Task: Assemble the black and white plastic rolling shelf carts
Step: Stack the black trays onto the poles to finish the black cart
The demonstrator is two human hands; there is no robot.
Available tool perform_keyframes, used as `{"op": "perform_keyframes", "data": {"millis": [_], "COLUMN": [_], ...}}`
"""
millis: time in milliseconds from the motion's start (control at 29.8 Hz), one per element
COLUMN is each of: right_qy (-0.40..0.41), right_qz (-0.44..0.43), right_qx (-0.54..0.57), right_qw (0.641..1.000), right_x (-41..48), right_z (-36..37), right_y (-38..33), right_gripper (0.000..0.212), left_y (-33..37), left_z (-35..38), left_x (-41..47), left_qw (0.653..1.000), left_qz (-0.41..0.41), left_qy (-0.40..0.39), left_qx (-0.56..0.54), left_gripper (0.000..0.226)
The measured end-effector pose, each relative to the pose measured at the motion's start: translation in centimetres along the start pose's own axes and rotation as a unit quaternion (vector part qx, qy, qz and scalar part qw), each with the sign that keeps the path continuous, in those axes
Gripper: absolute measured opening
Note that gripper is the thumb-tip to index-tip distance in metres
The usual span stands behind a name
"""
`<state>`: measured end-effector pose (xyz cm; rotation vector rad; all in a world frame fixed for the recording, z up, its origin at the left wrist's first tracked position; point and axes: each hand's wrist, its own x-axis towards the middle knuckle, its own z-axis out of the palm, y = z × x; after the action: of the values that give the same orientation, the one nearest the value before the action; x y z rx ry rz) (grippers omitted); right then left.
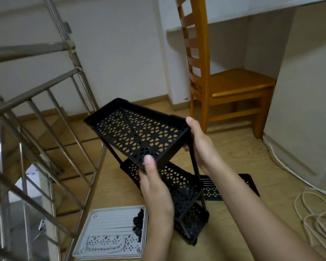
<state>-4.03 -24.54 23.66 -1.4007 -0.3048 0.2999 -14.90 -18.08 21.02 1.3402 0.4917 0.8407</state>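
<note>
A black perforated shelf tray [137,131] is held tilted above a partly built black cart [184,196] that stands on the wooden floor on thin black posts. My left hand [154,187] grips the tray's near edge, thumb on top. My right hand [199,146] grips the tray's right corner beside a post. A stack of white shelf trays [111,234] lies on the floor at lower left, with small black parts and white poles resting in the top one. Another black panel [231,187] lies flat on the floor behind the cart.
A steel stair railing [45,129] fills the left side, with steps going down beyond it. A wooden chair [226,87] stands under a white desk at the back right. White cable coils [316,213] lie on the floor at right.
</note>
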Motion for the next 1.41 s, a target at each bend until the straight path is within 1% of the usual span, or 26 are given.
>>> {"op": "perform_keyframes", "data": {"millis": [34,101,168,235,336,370,504,571,638,706,773,840,874,907,941,974,1008,1042,1075,1109,1176,1210,1277,1310,1344,1411], "right_qy": [-0.004,-0.031,-0.073,-0.09,-0.079,-0.068,-0.013,0.005,0.014,0.001,-0.055,-0.174,-0.25,-0.327,-0.396,-0.445,-0.465,-0.455,-0.426,-0.379,-0.226,-0.176,-0.164,-0.172,-0.178,-0.159], "right_qz": [0.005,0.006,-0.003,-0.007,-0.007,-0.005,0.012,0.02,0.025,0.031,0.048,0.086,0.114,0.132,0.135,0.126,0.116,0.111,0.113,0.117,0.104,0.087,0.066,0.076,0.08,0.087], "right_qx": [0.003,0.02,0.049,0.076,0.107,0.115,0.158,0.174,0.177,0.172,0.173,0.183,0.172,0.13,0.061,-0.025,-0.111,-0.181,-0.226,-0.251,-0.266,-0.26,-0.205,-0.163,-0.131,-0.088], "right_qw": [1.0,0.999,0.996,0.993,0.991,0.991,0.987,0.985,0.984,0.985,0.982,0.964,0.946,0.927,0.906,0.886,0.871,0.865,0.869,0.883,0.931,0.946,0.963,0.969,0.972,0.979], "right_x": [0.0,-0.1,0.1,0.5,0.9,0.9,1.1,1.2,1.1,0.9,0.5,-0.3,-0.7,-1.3,-1.8,-2.0,-1.7,-1.2,-0.5,0.7,3.8,5.1,7.9,9.2,10.4,10.8], "right_z": [0.0,-0.3,-0.7,-1.1,-1.4,-1.4,-1.6,-1.7,-1.9,-2.1,-2.8,-4.3,-5.2,-6.2,-7.2,-8.0,-8.7,-9.1,-8.9,-8.4,-6.4,-5.1,-2.7,-1.6,-0.7,1.3], "right_y": [0.2,0.3,0.1,-0.2,-0.2,-0.2,-0.1,0.1,0.2,0.2,0.2,0.3,0.1,-0.3,-1.0,-1.7,-2.7,-3.7,-4.7,-5.4,-5.9,-5.9,-5.6,-5.0,-4.7,-4.3], "right_gripper": [0.05,0.05,0.04,0.034,0.029,0.028,0.025,0.025,0.026,0.028,0.032,0.042,0.049,0.057,0.068,0.08,0.093,0.099,0.1,0.102,0.102,0.099,0.105,0.107,0.099,0.067], "left_y": [-0.2,-0.6,-0.5,0.0,0.5,0.7,-0.1,-0.1,0.2,0.5,0.9,1.6,2.2,3.1,4.2,5.3,6.5,7.3,7.9,8.2,8.7,8.6,7.8,7.4,7.1,6.1], "left_z": [0.4,0.9,1.0,0.9,1.2,1.2,1.2,1.4,1.5,1.0,-0.2,-2.7,-4.3,-6.2,-8.0,-9.5,-10.4,-10.6,-10.1,-9.0,-5.6,-3.9,-2.4,-2.0,-1.6,-1.1], "left_x": [-0.8,-1.5,-1.2,-0.6,0.3,0.5,1.4,1.6,1.8,1.7,1.3,1.2,1.5,2.0,2.4,3.1,4.1,5.0,6.4,8.1,11.7,13.5,16.2,17.0,18.2,20.0], "left_qw": [1.0,0.999,0.996,0.995,0.993,0.992,0.988,0.988,0.986,0.986,0.982,0.969,0.955,0.932,0.901,0.877,0.869,0.875,0.883,0.893,0.911,0.918,0.928,0.936,0.942,0.949], "left_qz": [-0.008,-0.025,-0.046,-0.067,-0.076,-0.071,-0.052,-0.049,-0.047,-0.047,-0.066,-0.073,-0.068,-0.057,-0.054,-0.061,-0.074,-0.083,-0.083,-0.071,-0.052,-0.057,-0.059,-0.051,-0.04,-0.05], "left_qy": [-0.01,0.015,0.035,0.021,-0.007,-0.022,-0.062,-0.073,-0.089,-0.111,-0.151,-0.229,-0.288,-0.352,-0.404,-0.419,-0.392,-0.347,-0.31,-0.279,-0.246,-0.237,-0.24,-0.219,-0.2,-0.181], "left_qx": [-0.015,-0.036,-0.063,-0.07,-0.092,-0.102,-0.129,-0.128,-0.131,-0.118,-0.096,-0.058,-0.009,0.065,0.149,0.226,0.293,0.329,0.343,0.347,0.328,0.312,0.279,0.271,0.268,0.252], "left_gripper": [0.095,0.102,0.092,0.076,0.044,0.039,0.037,0.026,0.02,0.027,0.039,0.052,0.06,0.071,0.082,0.094,0.102,0.103,0.098,0.088,0.07,0.069,0.074,0.076,0.075,0.065]}}
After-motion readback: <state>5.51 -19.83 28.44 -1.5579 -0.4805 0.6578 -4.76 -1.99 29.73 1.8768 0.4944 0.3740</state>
